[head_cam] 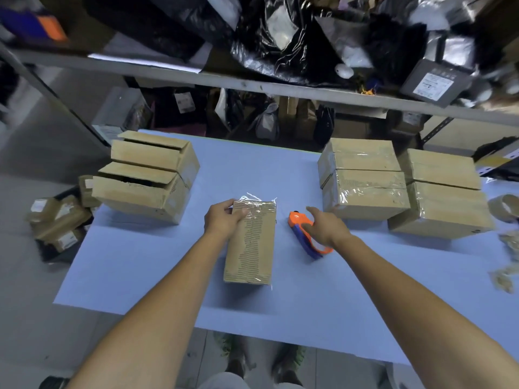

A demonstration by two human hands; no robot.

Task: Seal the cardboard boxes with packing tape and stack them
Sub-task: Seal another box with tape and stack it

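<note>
Box (251,248) of brown cardboard stands at ctr of the light-blue worktop (168,262), long side running away from the person, clear tape glinting over its far end. Left hand (223,221) has its grip clamped on that box's far-left corner: thumb at the far edge, fingers curled over the top face. Right hand (325,227) hovers over the orange-and-blue tape dispenser (297,220), which lies just right of the box, not touching it. Its grip is apart, fingers loosely spread, holding nothing; can't tell if fingertips touch the dispenser. Far left of worktop: two unsealed boxes (134,197), flaps ajar, one behind the other & touching. Far right: four taped boxes (365,192) in two pairs side by side, film wrinkled on tops. Tape roll (505,210) at right edge, w/ crumpled tape scraps (502,276) nearer the person. Shelf (252,85) behind the worktop holds black & silver bags. Small parcels (59,220) lie on the floor at left.
</note>
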